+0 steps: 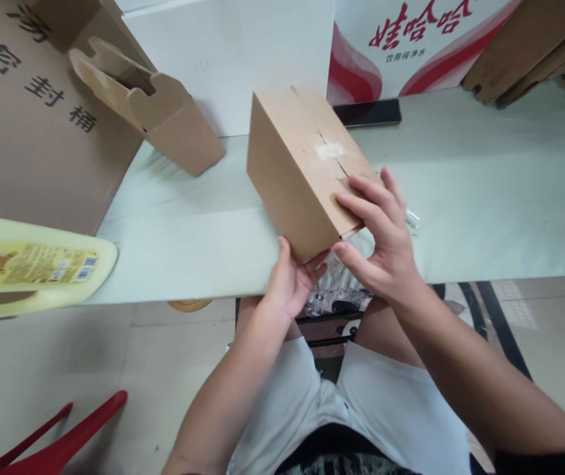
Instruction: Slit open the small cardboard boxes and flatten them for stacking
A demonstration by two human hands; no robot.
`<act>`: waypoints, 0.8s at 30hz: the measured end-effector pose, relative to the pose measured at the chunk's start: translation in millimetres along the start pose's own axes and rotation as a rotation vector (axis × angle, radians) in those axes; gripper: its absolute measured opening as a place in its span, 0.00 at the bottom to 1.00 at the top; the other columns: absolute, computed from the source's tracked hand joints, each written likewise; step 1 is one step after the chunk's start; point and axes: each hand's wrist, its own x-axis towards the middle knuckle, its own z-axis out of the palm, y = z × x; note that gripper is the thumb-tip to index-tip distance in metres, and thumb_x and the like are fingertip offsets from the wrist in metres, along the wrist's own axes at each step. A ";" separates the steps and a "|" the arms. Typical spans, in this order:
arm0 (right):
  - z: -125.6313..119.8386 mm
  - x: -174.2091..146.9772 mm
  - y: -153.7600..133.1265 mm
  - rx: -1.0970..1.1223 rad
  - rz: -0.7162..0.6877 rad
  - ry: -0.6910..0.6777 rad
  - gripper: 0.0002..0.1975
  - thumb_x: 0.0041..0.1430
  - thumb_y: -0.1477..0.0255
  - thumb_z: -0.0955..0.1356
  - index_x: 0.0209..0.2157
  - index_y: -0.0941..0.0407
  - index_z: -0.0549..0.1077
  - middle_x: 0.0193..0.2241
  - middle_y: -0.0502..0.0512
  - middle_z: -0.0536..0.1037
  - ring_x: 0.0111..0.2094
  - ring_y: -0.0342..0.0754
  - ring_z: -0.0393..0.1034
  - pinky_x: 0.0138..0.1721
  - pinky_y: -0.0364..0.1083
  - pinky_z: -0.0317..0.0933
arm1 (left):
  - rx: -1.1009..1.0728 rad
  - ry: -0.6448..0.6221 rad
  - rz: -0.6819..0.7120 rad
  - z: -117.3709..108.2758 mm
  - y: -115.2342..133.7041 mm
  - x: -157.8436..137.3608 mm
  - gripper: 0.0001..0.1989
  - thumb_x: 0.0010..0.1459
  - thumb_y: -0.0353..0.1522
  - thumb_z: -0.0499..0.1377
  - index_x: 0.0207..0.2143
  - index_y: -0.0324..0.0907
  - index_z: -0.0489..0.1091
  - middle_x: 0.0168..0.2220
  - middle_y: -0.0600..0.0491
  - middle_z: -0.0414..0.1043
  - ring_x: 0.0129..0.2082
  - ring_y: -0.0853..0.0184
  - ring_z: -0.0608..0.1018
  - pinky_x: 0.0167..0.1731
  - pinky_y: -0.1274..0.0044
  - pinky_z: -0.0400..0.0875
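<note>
A brown cardboard box [282, 178] is tilted above the front part of the pale green table. A small piece of clear tape [329, 151] lies across the seam on its upper face. My left hand [292, 280] grips the box's near lower end, thumb on the side and fingers underneath. At the near right corner, my right hand [384, 234] has its fingers on the taped face and its thumb by the lower edge. Crumpled clear plastic [339, 277] shows partly behind and below the hands.
An open brown carton [183, 135] leans at the left beside a large printed box [30, 132]. A yellow bottle [39, 267] lies at the left edge. A dark phone [369, 113] rests by white boxes. Flattened cardboard [525, 53] stands back right. A red chair [65, 435] is lower left.
</note>
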 end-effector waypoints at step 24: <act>-20.4 -6.0 59.5 0.131 0.041 0.052 0.09 0.60 0.59 0.71 0.39 0.47 0.76 0.61 0.53 0.69 0.71 0.67 0.56 0.73 0.75 0.45 | 1.064 -0.217 1.296 12.6 144.7 60.6 0.15 0.60 0.43 0.67 0.47 0.49 0.77 0.52 0.52 0.77 0.58 0.54 0.76 0.60 0.62 0.71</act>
